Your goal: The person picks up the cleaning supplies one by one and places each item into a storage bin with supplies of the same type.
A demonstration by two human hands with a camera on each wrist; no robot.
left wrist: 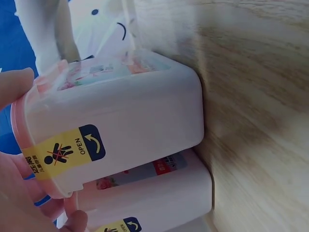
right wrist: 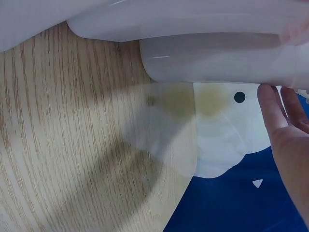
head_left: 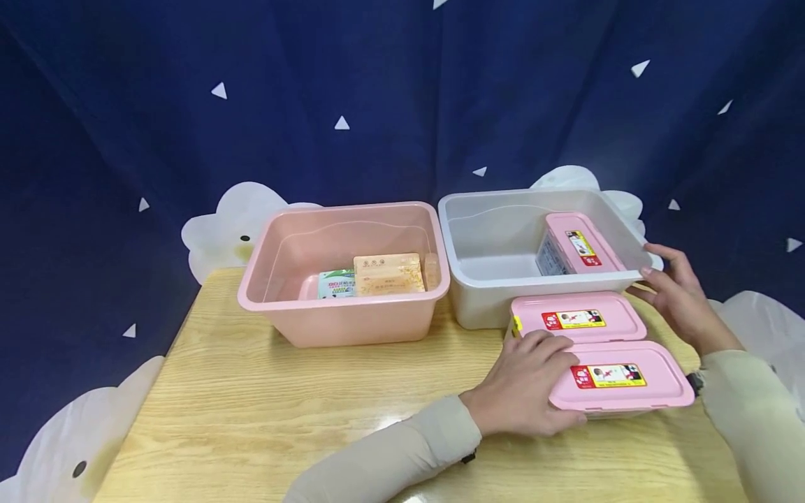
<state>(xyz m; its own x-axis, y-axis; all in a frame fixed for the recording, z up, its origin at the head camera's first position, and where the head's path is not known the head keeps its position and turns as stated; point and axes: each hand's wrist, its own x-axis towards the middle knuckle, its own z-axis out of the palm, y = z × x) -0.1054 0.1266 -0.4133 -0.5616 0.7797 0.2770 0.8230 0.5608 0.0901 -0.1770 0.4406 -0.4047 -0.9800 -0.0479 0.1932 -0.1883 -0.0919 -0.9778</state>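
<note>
Two storage boxes with pink lids stand side by side on the table at the front right: a near box (head_left: pixel 629 395) and a far box (head_left: pixel 591 321). My left hand (head_left: pixel 525 384) grips the left end of the near box, thumb on its near side and fingers over the lid. In the left wrist view, the box's pale side (left wrist: pixel 145 116) carries a yellow "OPEN" label. My right hand (head_left: pixel 682 297) touches the right rim of a grey bin (head_left: pixel 468 293) with fingers fairly straight. Inside that bin, at the right, lies another pink-lidded box (head_left: pixel 581 244).
A pink bin (head_left: pixel 352 328) stands left of the grey one. It contains a green-and-white pack (head_left: pixel 336 283) and yellowish packs (head_left: pixel 388 274). Behind the wooden table (head_left: pixel 283 412) hangs a dark blue curtain (head_left: pixel 377 70) with white shapes.
</note>
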